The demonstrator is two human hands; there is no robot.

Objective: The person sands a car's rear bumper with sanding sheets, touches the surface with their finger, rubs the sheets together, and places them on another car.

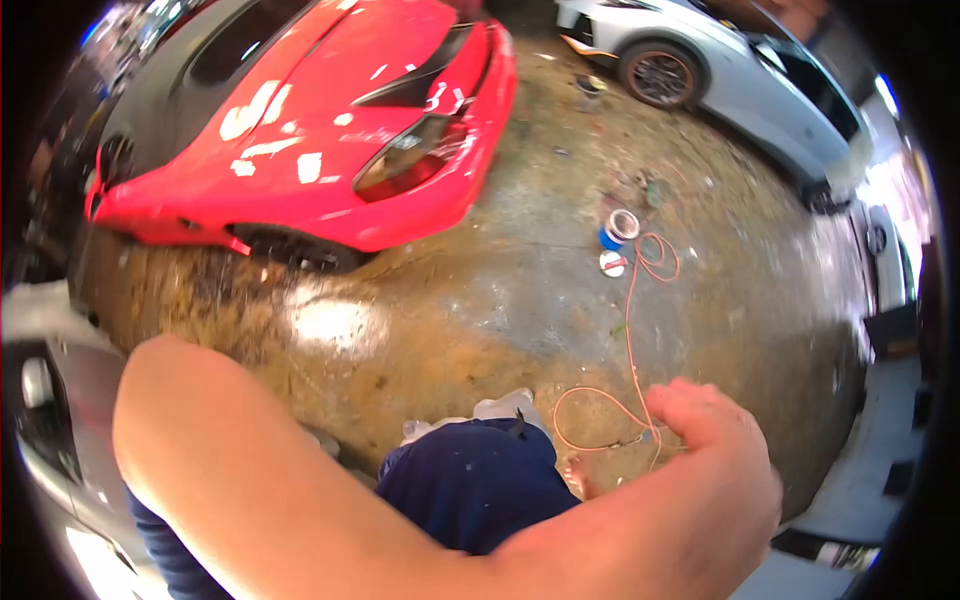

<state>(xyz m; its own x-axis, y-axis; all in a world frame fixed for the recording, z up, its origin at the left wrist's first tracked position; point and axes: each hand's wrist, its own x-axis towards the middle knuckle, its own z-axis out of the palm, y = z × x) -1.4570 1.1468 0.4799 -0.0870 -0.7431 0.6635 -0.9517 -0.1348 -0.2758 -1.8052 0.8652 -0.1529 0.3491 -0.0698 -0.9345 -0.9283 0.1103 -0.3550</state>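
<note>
My right hand (705,415) is raised at the right, slightly blurred, with the wrist bent and the fingers loosely bent and apart from any object. Nothing shows in it. Across the lower left lies my bent left arm (250,470), its elbow toward the cars. My left hand is out of sight below the frame. Beyond the right hand, an orange hose (630,340) lies looped on the floor. Navy clothing (470,480) covers my body between the arms.
A red sports car (300,150) stands ahead on the left, a silver car (740,80) at the upper right. A can with a blue side (610,238) and a round white lid-like piece (612,264) sit on the stained, wet-looking floor (480,300). Another car (80,420) stands at the left.
</note>
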